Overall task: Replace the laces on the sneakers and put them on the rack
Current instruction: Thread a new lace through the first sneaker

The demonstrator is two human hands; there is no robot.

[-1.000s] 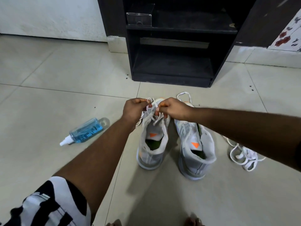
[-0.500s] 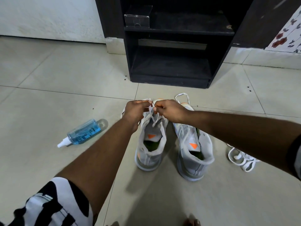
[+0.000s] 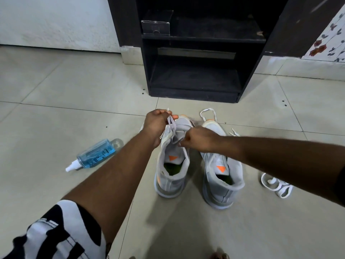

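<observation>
Lace point(image 3: 170, 122) pinched by both hands (left sneaker point(image 3: 172, 161))

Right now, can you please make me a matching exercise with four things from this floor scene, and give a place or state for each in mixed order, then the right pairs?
Things:
1. Clear bottle of blue liquid with white nozzle
2. Grey sneaker with orange tongue mark, on the left
3. Loose bundle of white laces
4. Small dark box

Places or states:
A. On the upper shelf of the dark rack
B. Lying on its side on the floor, left of both shoes
C. On the floor, right of both shoes
D. Its lace is pinched by both hands

Pairs: 1-B, 2-D, 3-C, 4-A
</observation>
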